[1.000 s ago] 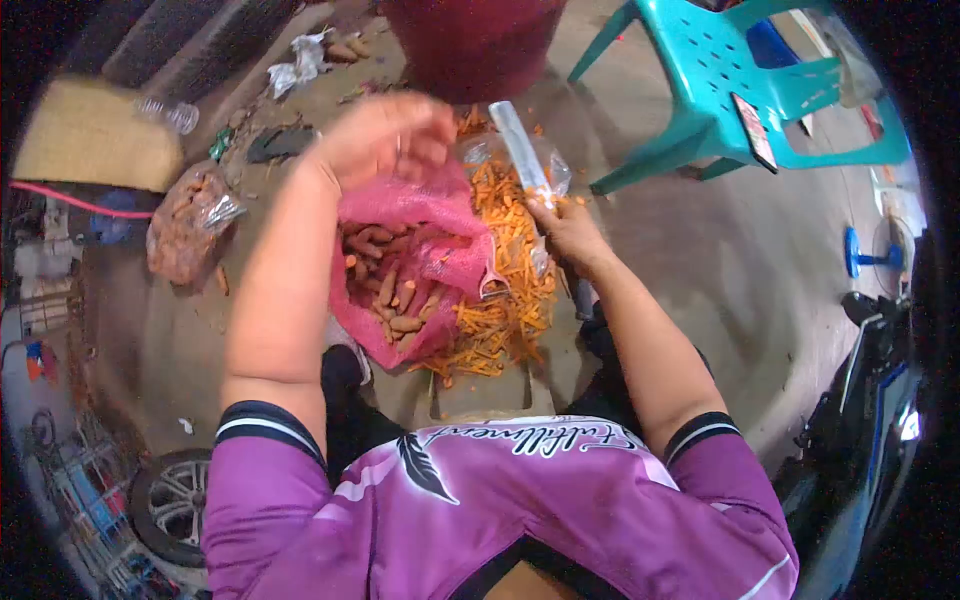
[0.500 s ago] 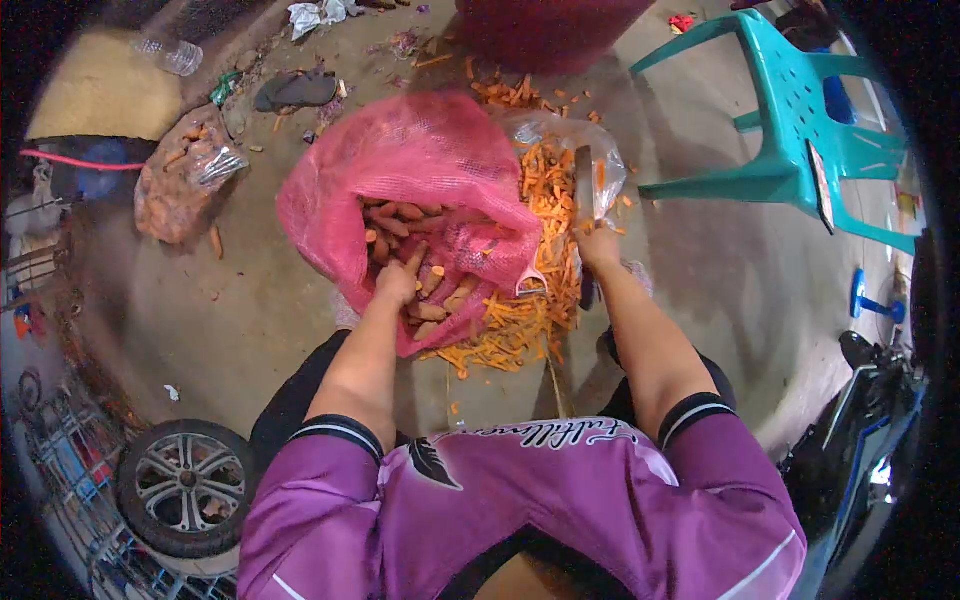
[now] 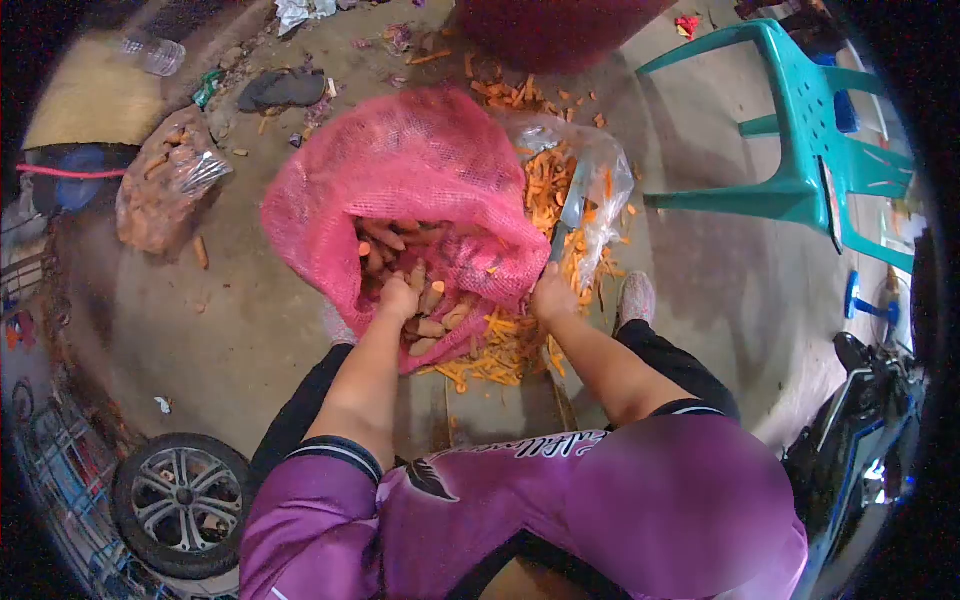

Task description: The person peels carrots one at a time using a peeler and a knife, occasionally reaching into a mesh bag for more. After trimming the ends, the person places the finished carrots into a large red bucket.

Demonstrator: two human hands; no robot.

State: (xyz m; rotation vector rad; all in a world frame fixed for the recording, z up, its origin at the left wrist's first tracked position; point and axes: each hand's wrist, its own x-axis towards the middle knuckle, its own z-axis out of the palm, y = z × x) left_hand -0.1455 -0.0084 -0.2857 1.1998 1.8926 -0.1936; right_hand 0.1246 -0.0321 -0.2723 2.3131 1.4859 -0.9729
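The pink mesh sack (image 3: 400,150) lies open on the floor before me, with several brown-skinned sweet potatoes (image 3: 430,328) in its mouth, some showing orange cut ends. At the sack's mouth, my left hand (image 3: 400,298) is closed around one sweet potato (image 3: 417,273), partly hidden by the fingers. My right hand (image 3: 553,297) grips the handle of a large knife (image 3: 573,200) beside the sack's right edge, blade pointing away from me. Orange strips (image 3: 480,365) are scattered below the sack. More orange pieces lie in a clear plastic bag (image 3: 610,180) beyond the knife.
A green plastic chair (image 3: 790,150) stands at the right, near a motorcycle (image 3: 860,430). On the left are a clear bag of brown roots (image 3: 165,190) and a wheel (image 3: 182,500). A sandal (image 3: 285,90) and a dark red container (image 3: 560,30) are at the back.
My right hand has moved left and closer to the sack, bringing the knife over the orange pieces. My left hand stays at the sack's mouth, with the sweet potato slightly lower.
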